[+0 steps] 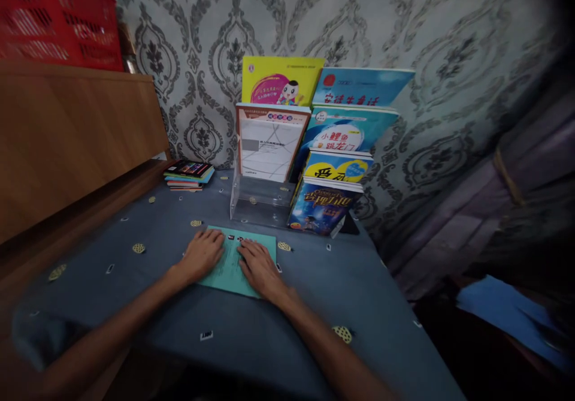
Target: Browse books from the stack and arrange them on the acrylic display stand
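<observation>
A thin teal booklet (230, 269) lies flat on the blue-grey tablecloth (314, 293) in front of me. My left hand (202, 256) rests palm down on its left part, fingers stretched flat. My right hand (258, 267) lies palm down on its right part, fingers also flat and pointing away from me. Neither hand grips anything. Just beyond the booklet stands a clear tiered display rack (260, 200) holding several upright books, among them a white-and-orange one (269, 146) and a dark blue one (323, 209).
A small stack of books (188, 175) lies at the table's back left. A wooden cabinet (67, 131) with a red crate (58, 17) on top borders the left side. Patterned wallpaper (440, 101) is behind. The table edge drops off on the right.
</observation>
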The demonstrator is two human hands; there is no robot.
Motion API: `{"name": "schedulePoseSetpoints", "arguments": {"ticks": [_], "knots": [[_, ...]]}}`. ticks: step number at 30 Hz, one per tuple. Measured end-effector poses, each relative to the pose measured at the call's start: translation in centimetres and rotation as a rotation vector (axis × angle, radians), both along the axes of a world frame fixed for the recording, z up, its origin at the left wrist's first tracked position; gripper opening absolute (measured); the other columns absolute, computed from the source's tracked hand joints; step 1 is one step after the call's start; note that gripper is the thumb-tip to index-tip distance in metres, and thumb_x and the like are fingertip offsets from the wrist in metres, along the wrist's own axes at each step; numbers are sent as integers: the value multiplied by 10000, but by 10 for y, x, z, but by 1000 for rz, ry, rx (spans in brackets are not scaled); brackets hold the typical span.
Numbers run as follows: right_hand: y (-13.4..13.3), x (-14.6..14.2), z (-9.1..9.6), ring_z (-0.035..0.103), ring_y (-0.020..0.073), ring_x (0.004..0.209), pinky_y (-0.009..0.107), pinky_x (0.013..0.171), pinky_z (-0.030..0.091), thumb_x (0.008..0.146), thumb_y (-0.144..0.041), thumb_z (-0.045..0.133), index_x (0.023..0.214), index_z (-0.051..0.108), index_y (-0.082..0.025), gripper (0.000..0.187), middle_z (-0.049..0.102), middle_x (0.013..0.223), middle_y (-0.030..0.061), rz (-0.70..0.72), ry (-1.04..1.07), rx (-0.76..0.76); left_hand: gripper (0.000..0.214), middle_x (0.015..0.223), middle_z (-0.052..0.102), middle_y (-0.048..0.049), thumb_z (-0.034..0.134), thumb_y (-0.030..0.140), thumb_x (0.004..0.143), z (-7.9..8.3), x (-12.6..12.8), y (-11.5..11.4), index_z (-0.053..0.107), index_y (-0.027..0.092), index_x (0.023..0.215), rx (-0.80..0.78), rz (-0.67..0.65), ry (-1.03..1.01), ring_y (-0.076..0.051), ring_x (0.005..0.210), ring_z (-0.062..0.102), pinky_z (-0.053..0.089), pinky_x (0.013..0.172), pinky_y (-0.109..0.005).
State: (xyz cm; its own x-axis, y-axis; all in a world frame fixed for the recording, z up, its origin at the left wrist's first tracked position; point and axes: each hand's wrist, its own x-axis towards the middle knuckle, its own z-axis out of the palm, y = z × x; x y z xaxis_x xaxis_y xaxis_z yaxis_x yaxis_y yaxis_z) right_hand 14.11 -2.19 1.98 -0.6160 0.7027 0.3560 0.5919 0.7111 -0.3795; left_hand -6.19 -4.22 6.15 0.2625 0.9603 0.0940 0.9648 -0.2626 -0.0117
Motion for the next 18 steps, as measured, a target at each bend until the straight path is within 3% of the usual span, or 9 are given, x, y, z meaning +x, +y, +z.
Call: {"name": "schedulePoseSetpoints", "arguments": {"ticks": [3,7,12,18], "knots": [[0,-1,0,479,260,1389,500,1184,353,955,-179,515,1313,626,-163,375,589,1422,155,-13,3,-10,433,1494,515,-123,331,285,1023,-18,10,6,508,189,1406,-14,-129,-69,-242,1387,455,326,1150,-434],[-1,-2,0,473,260,1395,494,1196,337,949,-180,524,1315,621,-142,380,584,1423,166,-12,-8,-21,465,1521,489,-125,299,303,1034,-28,15,10,483,183,1443,-1,-138,-98,-235,1420,428,284,1182,-463],[-1,-1,-1,463,253,1404,506,1197,333,952,-183,509,1325,609,-172,387,578,1435,150,0,1,-7,463,1522,492,-109,328,364,1033,-18,13,9,501,224,1439,-18,-108,-96,-243,1439,405,283,1183,-488],[-1,0,1,456,257,1411,499,1201,323,955,-187,516,1323,607,-145,381,564,1448,164,3,-5,-21,469,1510,499,-133,353,335,1015,-8,0,13,519,186,1427,-29,113,-29,-296,1403,451,338,1140,-528]]}}
